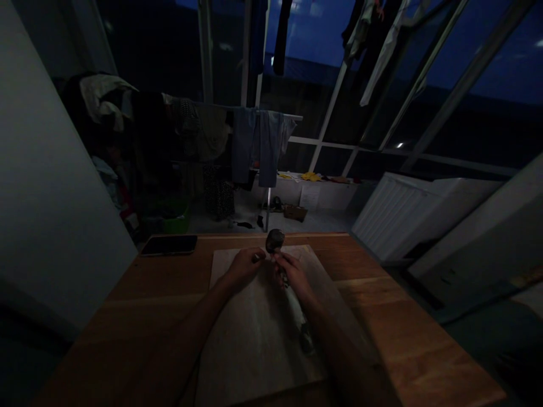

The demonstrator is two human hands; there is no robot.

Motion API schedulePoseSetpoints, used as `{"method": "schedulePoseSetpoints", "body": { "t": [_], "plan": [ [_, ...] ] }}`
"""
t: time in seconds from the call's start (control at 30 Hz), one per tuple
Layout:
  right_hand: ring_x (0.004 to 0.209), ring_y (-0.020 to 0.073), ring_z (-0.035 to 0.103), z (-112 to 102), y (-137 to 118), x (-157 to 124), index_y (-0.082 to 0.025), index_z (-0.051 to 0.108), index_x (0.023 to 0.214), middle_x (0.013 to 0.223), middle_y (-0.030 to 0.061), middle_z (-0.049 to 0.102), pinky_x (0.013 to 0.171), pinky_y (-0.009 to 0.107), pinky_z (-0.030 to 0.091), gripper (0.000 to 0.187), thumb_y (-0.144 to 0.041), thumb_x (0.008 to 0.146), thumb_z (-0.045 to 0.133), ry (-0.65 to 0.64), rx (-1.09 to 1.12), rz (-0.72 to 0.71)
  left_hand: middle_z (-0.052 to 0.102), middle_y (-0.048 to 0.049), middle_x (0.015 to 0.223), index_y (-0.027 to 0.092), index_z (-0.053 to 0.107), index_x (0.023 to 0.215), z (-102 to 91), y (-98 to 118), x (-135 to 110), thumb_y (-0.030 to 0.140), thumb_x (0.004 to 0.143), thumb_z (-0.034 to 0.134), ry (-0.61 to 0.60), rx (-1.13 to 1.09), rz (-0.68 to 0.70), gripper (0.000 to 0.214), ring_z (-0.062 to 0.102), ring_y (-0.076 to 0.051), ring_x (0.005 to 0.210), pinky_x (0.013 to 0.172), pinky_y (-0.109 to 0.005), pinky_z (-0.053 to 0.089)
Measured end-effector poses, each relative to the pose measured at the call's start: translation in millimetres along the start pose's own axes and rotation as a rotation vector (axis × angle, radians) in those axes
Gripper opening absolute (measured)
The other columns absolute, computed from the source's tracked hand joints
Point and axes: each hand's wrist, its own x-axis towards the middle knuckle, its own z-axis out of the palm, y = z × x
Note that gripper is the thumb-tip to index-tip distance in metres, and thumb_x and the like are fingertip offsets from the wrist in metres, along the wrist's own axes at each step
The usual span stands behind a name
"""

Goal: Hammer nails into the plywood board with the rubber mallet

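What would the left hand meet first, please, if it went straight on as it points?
Probably the round-headed object in the right hand, ahead of the left hand; depth is unclear.

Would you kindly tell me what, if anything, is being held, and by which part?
The right hand holds a long, round-headed tool, gripped just below its head; whether the left hand holds anything cannot be told.

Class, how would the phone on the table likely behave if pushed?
The phone is probably stiff, given its slab shape. Lying flat on the table, it would likely slide rather than roll. Its smooth-looking dark face may feel slippery.
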Motion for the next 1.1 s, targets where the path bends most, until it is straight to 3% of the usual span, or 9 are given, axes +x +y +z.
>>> {"method": "schedulePoseSetpoints", "body": {
  "t": [0.1, 0.2, 0.4, 0.6, 0.8, 1.1],
  "plan": [
    [0.029, 0.0099, 0.043, 2, 9, -4, -0.023, 0.059, 0.078, 0.051, -0.0094, 0.053, 0.029, 0.024, 0.034, 0.043, -0.062, 0.069, 0.074, -0.014, 0.035, 0.013, 0.077, -0.0031, 0.087, 0.017, 0.075, 0.09, -0.5, -1, 0, 0.016, 0.079, 0.06, 0.001, -0.034, -0.008, 0.018, 0.069, -0.018, 0.082, 0.077, -0.026, 0.05],
    [0.027, 0.0101, 0.044, 5, 14, -6, -0.022, 0.061, 0.083, 0.05, -0.0098, 0.054, 0.027, 0.024, 0.033, 0.046, -0.062, 0.067, 0.077, -0.033, 0.074, 0.022, 0.077, -0.0026, 0.087, 0.017, 0.075, 0.099, -1.2, -1, 1, 0.016, 0.079, 0.061, 0.01, -0.079, -0.026, 0.025, 0.069, -0.018, 0.081, 0.076, -0.026, 0.05],
    [0.027, 0.0093, 0.045, 5, 16, -10, -0.02, 0.064, 0.092, 0.056, -0.0077, 0.06, 0.026, 0.023, 0.035, 0.042, -0.057, 0.073, 0.073, -0.05, 0.157, 0.031, 0.077, -0.003, 0.088, 0.016, 0.074, 0.105, -0.9, 0, 3, 0.017, 0.078, 0.062, -0.002, -0.083, -0.037, 0.03, 0.07, -0.018, 0.079, 0.075, -0.027, 0.05],
    [0.027, 0.0092, 0.045, -1, 16, -8, -0.019, 0.066, 0.092, 0.054, -0.0068, 0.06, 0.026, 0.022, 0.035, 0.043, -0.056, 0.072, 0.072, -0.057, 0.214, 0.032, 0.078, -0.0052, 0.092, 0.016, 0.074, 0.106, 0.2, 0, 2, 0.019, 0.079, 0.064, 0.031, -0.121, -0.051, 0.029, 0.068, -0.016, 0.072, 0.068, -0.025, 0.05],
    [0.026, 0.01, 0.041, 1, 16, -9, -0.02, 0.062, 0.076, 0.039, -0.0074, 0.052, 0.026, 0.021, 0.033, 0.04, -0.059, 0.074, 0.072, -0.065, 0.216, 0.028, 0.079, -0.0045, 0.088, 0.016, 0.074, 0.108, -0.7, -1, 3, 0.02, 0.079, 0.065, 0.051, -0.097, -0.061, 0.03, 0.07, -0.018, 0.075, 0.071, -0.027, 0.051],
    [0.026, 0.0092, 0.042, 4, 18, -10, -0.02, 0.063, 0.078, 0.047, -0.0066, 0.057, 0.025, 0.023, 0.032, 0.041, -0.058, 0.071, 0.076, -0.101, 0.218, 0.045, 0.077, -0.0031, 0.083, 0.016, 0.076, 0.099, -3.1, 0, 5, 0.03, 0.081, 0.069, 0.023, -0.123, -0.025, 0.024, 0.069, -0.018, 0.072, 0.066, -0.025, 0.048]
  ]
}}
